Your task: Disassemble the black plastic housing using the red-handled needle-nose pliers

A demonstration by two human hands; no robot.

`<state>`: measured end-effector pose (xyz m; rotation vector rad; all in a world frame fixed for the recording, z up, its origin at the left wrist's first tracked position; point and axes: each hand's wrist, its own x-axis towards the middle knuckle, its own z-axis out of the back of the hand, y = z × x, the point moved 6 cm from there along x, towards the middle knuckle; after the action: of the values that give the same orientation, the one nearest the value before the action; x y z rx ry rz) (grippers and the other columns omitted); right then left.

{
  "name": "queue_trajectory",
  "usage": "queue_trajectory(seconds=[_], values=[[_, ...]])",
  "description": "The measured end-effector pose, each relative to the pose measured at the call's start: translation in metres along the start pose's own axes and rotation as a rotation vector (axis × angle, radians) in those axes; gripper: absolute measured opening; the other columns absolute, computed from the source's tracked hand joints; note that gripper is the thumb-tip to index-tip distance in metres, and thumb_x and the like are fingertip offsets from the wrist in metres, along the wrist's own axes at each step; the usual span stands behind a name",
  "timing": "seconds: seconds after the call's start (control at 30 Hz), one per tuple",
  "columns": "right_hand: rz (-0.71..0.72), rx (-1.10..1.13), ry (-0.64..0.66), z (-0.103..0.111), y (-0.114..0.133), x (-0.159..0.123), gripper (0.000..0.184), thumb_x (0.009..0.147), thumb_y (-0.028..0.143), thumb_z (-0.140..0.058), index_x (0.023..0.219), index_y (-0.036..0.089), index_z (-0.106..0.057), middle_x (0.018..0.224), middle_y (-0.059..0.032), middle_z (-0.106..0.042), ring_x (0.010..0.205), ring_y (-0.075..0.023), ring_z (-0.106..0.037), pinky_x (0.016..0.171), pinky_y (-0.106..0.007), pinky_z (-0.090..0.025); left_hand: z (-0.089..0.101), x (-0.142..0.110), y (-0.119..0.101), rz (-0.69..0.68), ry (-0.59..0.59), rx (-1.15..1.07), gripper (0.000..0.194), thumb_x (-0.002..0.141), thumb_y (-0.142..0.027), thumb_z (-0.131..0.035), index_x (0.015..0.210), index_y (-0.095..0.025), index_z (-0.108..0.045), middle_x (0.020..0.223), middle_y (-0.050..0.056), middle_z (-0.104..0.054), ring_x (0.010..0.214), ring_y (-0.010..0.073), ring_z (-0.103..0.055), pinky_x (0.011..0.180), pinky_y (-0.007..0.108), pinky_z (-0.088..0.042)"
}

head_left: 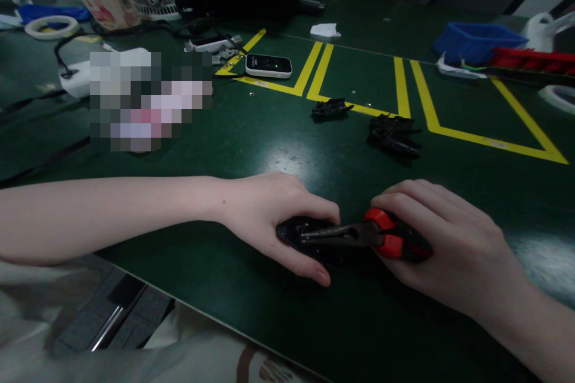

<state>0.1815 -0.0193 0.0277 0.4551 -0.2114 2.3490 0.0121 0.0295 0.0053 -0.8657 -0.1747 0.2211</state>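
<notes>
My left hand (pixel 274 215) lies on the green table, thumb and fingers closed round a black part (pixel 290 232), dark and partly hidden by the hand. In my right hand (pixel 444 239) is a pair of long-nose pliers (pixel 389 235) with red and black handles. Their metal jaws point left and reach over the black part, with the tips at a small metallic spot on it. Whether the jaws grip that spot, I cannot make out. Beyond the hands lie two dark clusters of black pieces, a smaller one (pixel 331 109) and a larger one (pixel 394 133).
Yellow tape (pixel 494 142) marks areas on the green table (pixel 215 275). A white device with a black face (pixel 268 66) lies at the back, near cables. Farther off are a blue bin (pixel 476 42), a red rack (pixel 534 61) and a tape roll (pixel 51 27). A blurred patch covers the left.
</notes>
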Motion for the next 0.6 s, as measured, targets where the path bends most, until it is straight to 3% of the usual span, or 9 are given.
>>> queue_trajectory(seconds=[0.33,0.6], values=[[-0.042,0.031,-0.001,0.001,0.003,0.003,0.025,0.082,0.013,-0.055,0.104,0.023,-0.054,0.091,-0.009,-0.065,0.076,-0.0258,-0.064,0.058,-0.039,-0.054,0.0,0.0,-0.002,0.012,-0.008,-0.015,0.032,0.088,-0.049,-0.078,0.1,-0.021,-0.069,0.073,-0.002,-0.069,0.064,0.0151,-0.061,0.06,0.026,-0.04],[0.012,0.033,-0.014,-0.001,-0.008,-0.001,0.022,0.086,0.021,-0.056,0.107,0.026,-0.056,0.092,-0.0078,-0.068,0.082,-0.0272,-0.066,0.062,-0.039,-0.052,-0.001,0.001,-0.002,-0.023,0.008,0.023,0.04,0.09,-0.056,-0.076,0.106,-0.02,-0.067,0.074,-0.002,-0.068,0.065,0.0152,-0.062,0.06,0.027,-0.04]])
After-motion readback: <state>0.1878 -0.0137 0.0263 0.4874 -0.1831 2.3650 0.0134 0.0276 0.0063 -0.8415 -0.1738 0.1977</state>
